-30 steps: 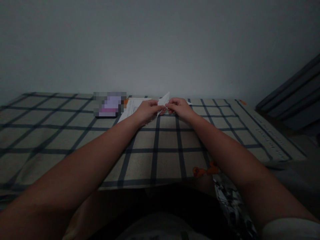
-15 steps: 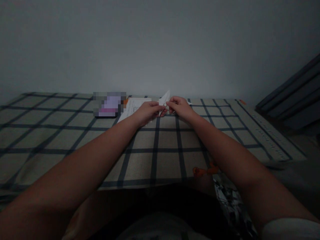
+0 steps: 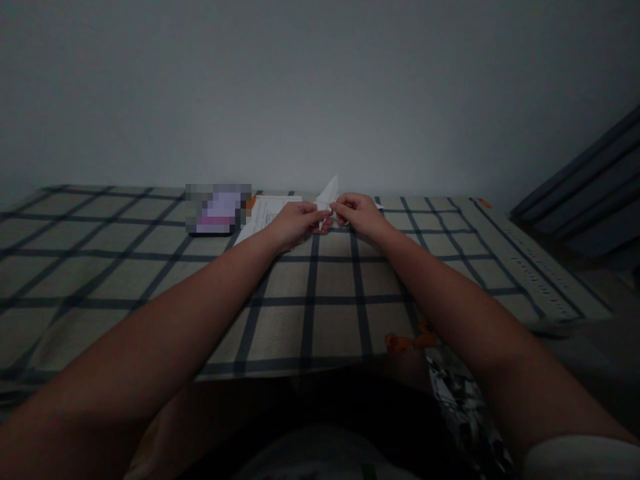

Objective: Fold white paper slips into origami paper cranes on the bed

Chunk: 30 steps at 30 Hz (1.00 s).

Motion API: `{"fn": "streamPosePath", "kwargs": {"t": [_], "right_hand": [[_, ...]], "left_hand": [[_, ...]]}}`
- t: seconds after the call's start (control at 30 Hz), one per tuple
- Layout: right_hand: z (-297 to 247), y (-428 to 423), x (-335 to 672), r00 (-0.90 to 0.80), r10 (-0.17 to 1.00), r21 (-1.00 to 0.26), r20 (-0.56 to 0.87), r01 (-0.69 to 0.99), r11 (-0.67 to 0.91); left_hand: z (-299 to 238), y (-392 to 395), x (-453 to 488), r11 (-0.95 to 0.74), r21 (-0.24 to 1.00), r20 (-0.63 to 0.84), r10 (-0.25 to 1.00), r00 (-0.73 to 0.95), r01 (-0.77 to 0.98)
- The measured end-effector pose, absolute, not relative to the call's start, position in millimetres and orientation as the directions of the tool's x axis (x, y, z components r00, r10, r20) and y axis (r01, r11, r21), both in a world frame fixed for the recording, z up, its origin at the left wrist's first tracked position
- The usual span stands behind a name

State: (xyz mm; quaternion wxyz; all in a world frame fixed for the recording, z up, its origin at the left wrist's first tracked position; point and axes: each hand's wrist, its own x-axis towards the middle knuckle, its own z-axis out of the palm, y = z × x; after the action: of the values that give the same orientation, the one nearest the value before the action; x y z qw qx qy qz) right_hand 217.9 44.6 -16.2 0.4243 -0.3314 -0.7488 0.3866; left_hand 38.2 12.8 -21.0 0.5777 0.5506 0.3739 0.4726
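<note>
Pinching the folded paper [image 3: 327, 196] near the far edge of the table [image 3: 320, 283], left hand [image 3: 297, 222] and right hand [image 3: 360, 212] flank its base, long axis slanting upward.

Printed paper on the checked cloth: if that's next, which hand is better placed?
Left, I'd judge: the left hand overlaps the printed paper in view, while the right hand sits farther off, across the folded white paper. Each hand's grip is on that folded paper, so neither is free.
</note>
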Motion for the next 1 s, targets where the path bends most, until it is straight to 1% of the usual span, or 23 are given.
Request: {"fn": "streamPosePath", "kwargs": {"t": [0.2,0.37,0.53,0.7,0.77,0.87,1.0], "right_hand": [[-12.6,40.1,216.7,-0.39,0.841,-0.845,0.375,0.229,0.483],[-14.2,41.7,216.2,-0.386,0.846,-0.865,0.367,0.192,0.463],[-17.7,46.2,216.8,-0.436,0.842,-0.893,0.318,0.162,0.421],[-17.4,45.2,217.2,-0.419,0.839,-0.866,0.346,0.202,0.458],[-16.1,44.0,217.0,-0.404,0.841,-0.856,0.359,0.217,0.47],[-15.1,44.2,217.2,-0.392,0.841,-0.846,0.373,0.23,0.482],[-16.4,46.9,217.8,-0.376,0.846,-0.848,0.378,0.226,0.479]], "left_hand": [[-18.5,9.0,40.3,-0.014,0.996,0.037,0.966,0.254,-0.093],[-20.8,11.9,37.7,-0.03,0.996,0.054,0.959,0.278,-0.088],[-24.0,16.2,36.6,-0.051,0.994,0.076,0.957,0.279,-0.094],[-19.9,13.0,39.3,-0.027,0.996,0.047,0.968,0.246,-0.086],[-19.0,11.5,39.7,-0.013,0.995,0.039,0.965,0.26,-0.103],[-19.8,10.8,39.3,0.01,0.997,0.013,0.961,0.278,-0.082],[-21.6,11.4,38.4,-0.005,0.996,0.028,0.961,0.277,-0.085]]}}
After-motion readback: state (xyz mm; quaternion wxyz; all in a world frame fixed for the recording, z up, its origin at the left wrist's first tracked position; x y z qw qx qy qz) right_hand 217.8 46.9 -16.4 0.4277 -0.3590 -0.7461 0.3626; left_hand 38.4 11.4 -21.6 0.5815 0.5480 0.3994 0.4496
